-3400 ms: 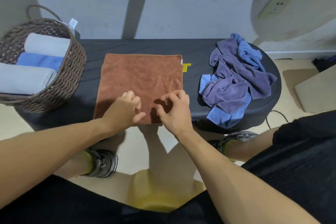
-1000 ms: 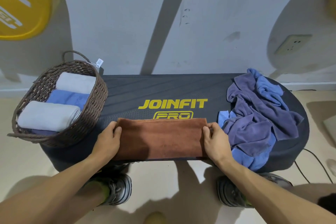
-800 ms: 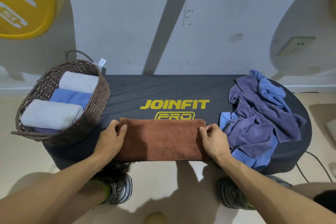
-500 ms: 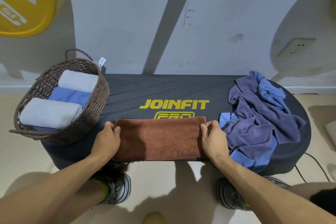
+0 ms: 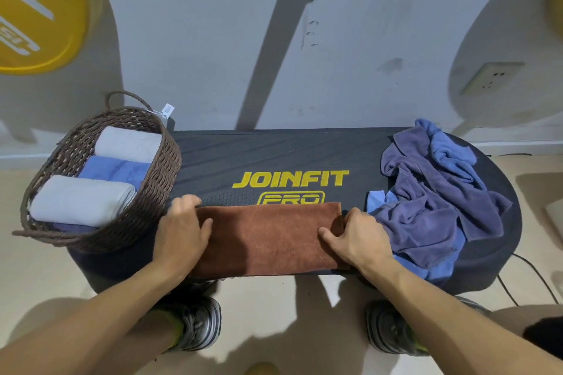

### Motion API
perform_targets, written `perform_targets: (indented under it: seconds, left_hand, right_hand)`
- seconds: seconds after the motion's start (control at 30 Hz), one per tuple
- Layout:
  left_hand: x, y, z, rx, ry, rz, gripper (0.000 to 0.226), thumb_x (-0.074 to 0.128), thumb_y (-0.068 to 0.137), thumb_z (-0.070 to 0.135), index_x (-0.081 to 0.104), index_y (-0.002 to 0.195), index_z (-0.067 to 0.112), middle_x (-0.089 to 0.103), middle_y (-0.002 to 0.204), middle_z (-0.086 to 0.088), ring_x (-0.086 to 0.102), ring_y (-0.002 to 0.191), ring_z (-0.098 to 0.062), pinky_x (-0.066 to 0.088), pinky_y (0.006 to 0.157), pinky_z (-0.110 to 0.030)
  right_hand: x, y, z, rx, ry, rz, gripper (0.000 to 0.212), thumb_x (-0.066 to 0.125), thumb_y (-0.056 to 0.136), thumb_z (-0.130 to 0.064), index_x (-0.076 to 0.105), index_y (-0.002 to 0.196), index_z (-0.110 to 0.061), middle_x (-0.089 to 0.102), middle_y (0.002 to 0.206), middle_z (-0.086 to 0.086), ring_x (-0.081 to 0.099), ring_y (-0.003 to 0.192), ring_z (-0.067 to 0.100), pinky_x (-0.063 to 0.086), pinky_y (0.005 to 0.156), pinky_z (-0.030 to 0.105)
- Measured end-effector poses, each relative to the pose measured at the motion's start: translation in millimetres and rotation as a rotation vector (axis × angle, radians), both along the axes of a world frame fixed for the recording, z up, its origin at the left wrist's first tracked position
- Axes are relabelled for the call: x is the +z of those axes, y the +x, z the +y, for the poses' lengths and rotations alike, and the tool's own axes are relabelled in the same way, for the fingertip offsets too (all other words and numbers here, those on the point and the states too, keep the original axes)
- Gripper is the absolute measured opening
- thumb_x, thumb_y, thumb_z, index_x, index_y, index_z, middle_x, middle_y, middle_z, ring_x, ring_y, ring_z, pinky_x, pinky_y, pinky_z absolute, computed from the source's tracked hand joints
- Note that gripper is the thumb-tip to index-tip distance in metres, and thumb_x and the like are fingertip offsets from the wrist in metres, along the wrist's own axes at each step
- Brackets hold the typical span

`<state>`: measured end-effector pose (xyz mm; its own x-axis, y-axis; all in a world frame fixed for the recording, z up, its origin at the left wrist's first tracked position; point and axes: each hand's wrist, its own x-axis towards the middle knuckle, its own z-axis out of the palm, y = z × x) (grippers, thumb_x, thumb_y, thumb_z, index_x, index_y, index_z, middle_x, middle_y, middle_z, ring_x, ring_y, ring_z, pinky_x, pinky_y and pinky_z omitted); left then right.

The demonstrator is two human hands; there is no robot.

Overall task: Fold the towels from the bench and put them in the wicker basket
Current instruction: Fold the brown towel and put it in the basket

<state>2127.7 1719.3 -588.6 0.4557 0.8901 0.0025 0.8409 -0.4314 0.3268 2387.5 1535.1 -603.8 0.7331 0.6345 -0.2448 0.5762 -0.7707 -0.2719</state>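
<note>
I see left hand (image 5: 179,234) gripping brown towel (image 5: 268,237) at 9 o'clock end, right hand (image 5: 359,237) gripping 3 o'clock end, on bench (image 5: 274,155); wicker basket (image 5: 152,192) at 9 o'clock.

There is just one camera, worn on the person's head. It looks forward and down at the counter (image 5: 274,155) from close up, facing the wall (image 5: 213,39) behind it. Both arms reach in from the bottom.

Plush brown towel (image 5: 268,234), matt textured bench (image 5: 274,155)
</note>
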Motion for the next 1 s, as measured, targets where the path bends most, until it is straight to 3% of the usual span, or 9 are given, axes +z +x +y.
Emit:
perform_targets:
  seconds: [0.1, 0.2, 0.3, 0.37, 0.47, 0.6, 0.7, 0.8, 1.0]
  left_hand:
    - [5, 21, -26, -0.288, 0.039, -0.010, 0.033, 0.080, 0.074, 0.019, 0.061, 0.100, 0.013, 0.054, 0.100, -0.007, 0.055, 0.091, -0.030, 0.048, 0.080, -0.045]
    - [0, 46, -52, -0.347, 0.027, -0.007, 0.035, 0.084, 0.071, 0.021, 0.067, 0.100, 0.013, 0.058, 0.105, -0.007, 0.058, 0.098, -0.029, 0.050, 0.081, -0.043]
    - [-10, 69, -72, -0.303, 0.047, -0.053, 0.044, 0.071, 0.086, 0.024, 0.063, 0.126, 0.009, 0.056, 0.133, -0.016, 0.050, 0.127, -0.037, 0.043, 0.103, -0.050]
    - [-19, 78, -82, -0.285, 0.012, -0.008, 0.050, 0.054, 0.097, 0.032, 0.048, 0.144, 0.018, 0.039, 0.154, -0.011, 0.029, 0.145, -0.033, 0.027, 0.116, -0.051]
    - [-39, 78, -96, -0.262, -0.033, 0.165, 0.056, 0.031, 0.102, 0.043, 0.023, 0.156, 0.027, 0.010, 0.165, -0.003, 0.003, 0.152, -0.025, 0.009, 0.121, -0.049]
    - [-44, 75, -99, -0.268, 0.003, 0.177, 0.061, 0.020, 0.098, 0.044, 0.029, 0.154, 0.022, 0.018, 0.163, -0.006, 0.011, 0.151, -0.027, 0.017, 0.120, -0.053]
    - [-44, 77, -99, -0.275, 0.029, 0.210, 0.061, 0.021, 0.097, 0.043, 0.032, 0.153, 0.021, 0.021, 0.162, -0.009, 0.015, 0.150, -0.031, 0.021, 0.117, -0.057]
    - [-43, 85, -100, -0.269, 0.023, 0.234, 0.062, 0.019, 0.097, 0.044, 0.027, 0.154, 0.023, 0.016, 0.163, -0.014, 0.010, 0.150, -0.036, 0.016, 0.117, -0.059]
    - [-45, 112, -113, -0.355, 0.026, 0.271, 0.065, 0.011, 0.097, 0.049, 0.014, 0.157, 0.024, 0.007, 0.164, -0.013, 0.006, 0.151, -0.033, 0.013, 0.119, -0.054]
  right_hand:
    - [0, -7, 1, -0.012, 0.015, 0.089, 0.051, 0.062, 0.084, -0.056, 0.055, 0.106, -0.010, 0.054, 0.110, 0.008, 0.061, 0.094, 0.028, 0.046, 0.074, 0.032]
    - [-1, -21, 2, 0.031, 0.075, 0.046, 0.035, 0.057, 0.090, -0.045, 0.055, 0.103, -0.013, 0.045, 0.110, 0.006, 0.056, 0.096, 0.028, 0.048, 0.074, 0.035]
    - [1, -26, 0, 0.131, 0.175, 0.029, 0.018, 0.054, 0.088, -0.037, 0.047, 0.091, -0.020, 0.049, 0.094, 0.000, 0.055, 0.087, 0.025, 0.046, 0.068, 0.035]
    - [3, -26, 0, 0.141, 0.240, 0.114, 0.018, 0.056, 0.086, -0.034, 0.041, 0.086, -0.024, 0.055, 0.082, -0.004, 0.057, 0.075, 0.025, 0.045, 0.063, 0.035]
    - [5, -24, 3, -0.136, 0.325, 0.316, 0.033, 0.067, 0.083, -0.036, 0.044, 0.101, -0.021, 0.064, 0.082, -0.002, 0.062, 0.078, 0.023, 0.048, 0.069, 0.033]
    - [2, -16, 6, -0.316, 0.255, 0.413, 0.027, 0.066, 0.086, -0.035, 0.059, 0.099, -0.012, 0.067, 0.087, 0.000, 0.064, 0.086, 0.022, 0.047, 0.071, 0.030]
    - [1, -11, 7, -0.448, 0.392, 0.581, 0.019, 0.072, 0.087, -0.028, 0.062, 0.092, -0.012, 0.070, 0.084, 0.002, 0.068, 0.084, 0.023, 0.056, 0.081, 0.039]
    - [3, -4, 8, -0.512, 0.462, 0.668, 0.036, 0.078, 0.083, -0.025, 0.062, 0.110, -0.007, 0.072, 0.086, 0.002, 0.070, 0.086, 0.022, 0.057, 0.085, 0.044]
    - [20, 25, -10, -0.212, 0.585, 0.247, 0.032, 0.080, 0.081, -0.024, 0.062, 0.107, -0.028, 0.061, 0.074, -0.020, 0.061, 0.072, -0.005, 0.043, 0.067, 0.008]
